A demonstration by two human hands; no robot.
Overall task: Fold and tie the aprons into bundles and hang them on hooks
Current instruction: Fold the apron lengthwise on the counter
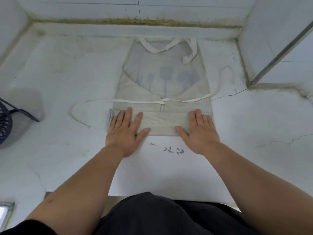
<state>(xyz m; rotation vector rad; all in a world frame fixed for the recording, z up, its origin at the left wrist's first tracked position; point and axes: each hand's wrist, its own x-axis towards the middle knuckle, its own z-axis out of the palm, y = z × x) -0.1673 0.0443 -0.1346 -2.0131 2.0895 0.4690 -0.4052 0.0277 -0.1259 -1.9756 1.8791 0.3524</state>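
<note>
White table (67, 82) under a beige apron (162, 78) that is spread flat.
A white paper sheet (166, 175) lies at the apron's near edge. The left hand (124, 131) and right hand (201, 133) press flat, fingers straight, on the two ends of the apron's folded hem. Its ties (135, 101) cross just beyond.

Left hand (125, 131) lies palm down, fingers (119, 118) straight and slightly spread, thumb angled inward toward the other hand. Right hand (201, 131) mirrors it, palm down, fingers straight and held closer together, thumb pointing inward; the two hands are level and well apart. Both forearms are bare, reaching forward from the near edge of the table (67, 82) and converging slightly toward its middle, wrists straight.
</note>
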